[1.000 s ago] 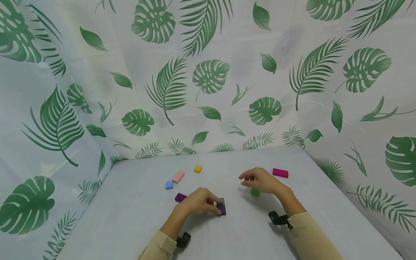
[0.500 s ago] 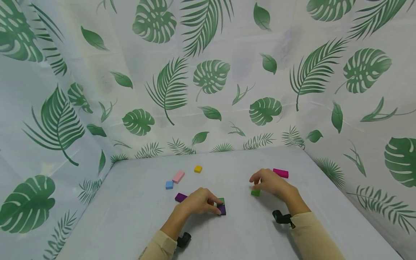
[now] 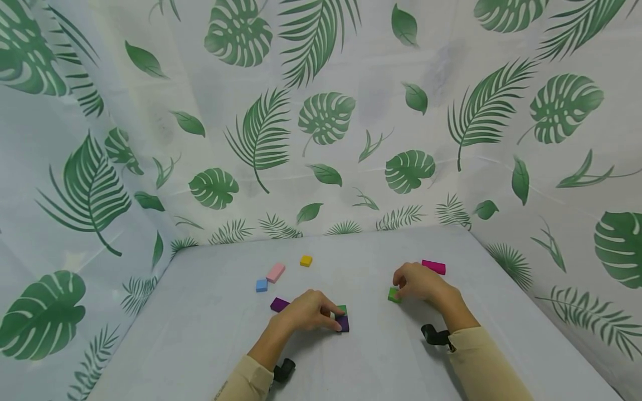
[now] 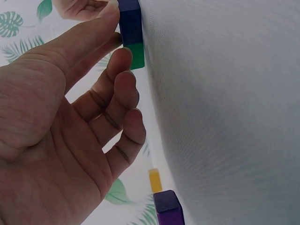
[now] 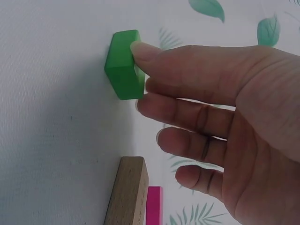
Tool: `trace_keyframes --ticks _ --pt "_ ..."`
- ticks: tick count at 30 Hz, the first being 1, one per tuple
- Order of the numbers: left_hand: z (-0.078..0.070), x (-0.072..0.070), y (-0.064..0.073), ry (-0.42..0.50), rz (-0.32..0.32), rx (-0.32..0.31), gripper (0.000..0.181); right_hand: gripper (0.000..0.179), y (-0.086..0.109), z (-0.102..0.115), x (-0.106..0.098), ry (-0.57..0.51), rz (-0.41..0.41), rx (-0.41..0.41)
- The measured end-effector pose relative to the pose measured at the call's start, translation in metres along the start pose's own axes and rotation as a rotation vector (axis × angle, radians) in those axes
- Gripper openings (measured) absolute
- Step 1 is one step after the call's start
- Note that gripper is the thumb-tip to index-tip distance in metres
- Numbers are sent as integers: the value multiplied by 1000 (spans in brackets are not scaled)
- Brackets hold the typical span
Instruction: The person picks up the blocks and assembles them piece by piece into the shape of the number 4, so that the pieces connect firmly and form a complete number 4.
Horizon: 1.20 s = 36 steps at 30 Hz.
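My left hand point(image 3: 308, 312) rests at the middle of the table, thumb and index finger at a dark purple block point(image 3: 343, 323). A green block point(image 4: 137, 56) adjoins the far end of that dark block. To the right, my right hand point(image 3: 418, 281) pinches a bright green block point(image 5: 123, 65) between thumb and fingers. The block looks tilted in the right wrist view; the index fingertip is partly hidden behind the thumb. Another purple block point(image 3: 279, 304) lies just left of my left hand, partly covered by it.
Farther left lie a blue block point(image 3: 261, 285), a pink block point(image 3: 275, 272) and a yellow block point(image 3: 306, 261). A magenta block point(image 3: 433, 267) lies beyond my right hand. The right wrist view also has a brown wooden block point(image 5: 127, 192). Leaf-patterned cloth point(image 3: 351, 184) encloses the table.
My right hand has moved right and down onto the bright green block and now pinches it; the block has shifted slightly. The left hand stays in place.
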<state>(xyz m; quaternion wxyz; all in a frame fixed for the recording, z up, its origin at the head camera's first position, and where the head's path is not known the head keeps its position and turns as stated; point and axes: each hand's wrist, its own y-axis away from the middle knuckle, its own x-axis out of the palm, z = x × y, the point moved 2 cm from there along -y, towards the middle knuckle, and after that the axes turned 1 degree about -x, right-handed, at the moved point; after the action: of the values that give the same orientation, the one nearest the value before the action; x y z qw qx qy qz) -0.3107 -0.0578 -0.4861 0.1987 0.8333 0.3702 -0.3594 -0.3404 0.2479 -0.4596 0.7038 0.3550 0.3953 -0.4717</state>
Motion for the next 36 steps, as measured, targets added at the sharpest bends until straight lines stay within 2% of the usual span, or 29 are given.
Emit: trace_keyframes --ticks 5,15,23,30,36 --pt "0 0 0 4 0 -7 32 11 -2 -1 2 0 8 7" --pt "2 2 -1 15 8 -15 32 8 -11 -2 10 -7 -12 -78" --pt "3 1 -2 26 0 -19 31 10 -18 10 19 12 -49 -157" --pt "3 2 -2 35 2 -17 31 10 -21 18 25 -1 -48 -151" --pt "4 2 -2 31 3 -15 31 12 -24 22 30 -11 -53 -244"
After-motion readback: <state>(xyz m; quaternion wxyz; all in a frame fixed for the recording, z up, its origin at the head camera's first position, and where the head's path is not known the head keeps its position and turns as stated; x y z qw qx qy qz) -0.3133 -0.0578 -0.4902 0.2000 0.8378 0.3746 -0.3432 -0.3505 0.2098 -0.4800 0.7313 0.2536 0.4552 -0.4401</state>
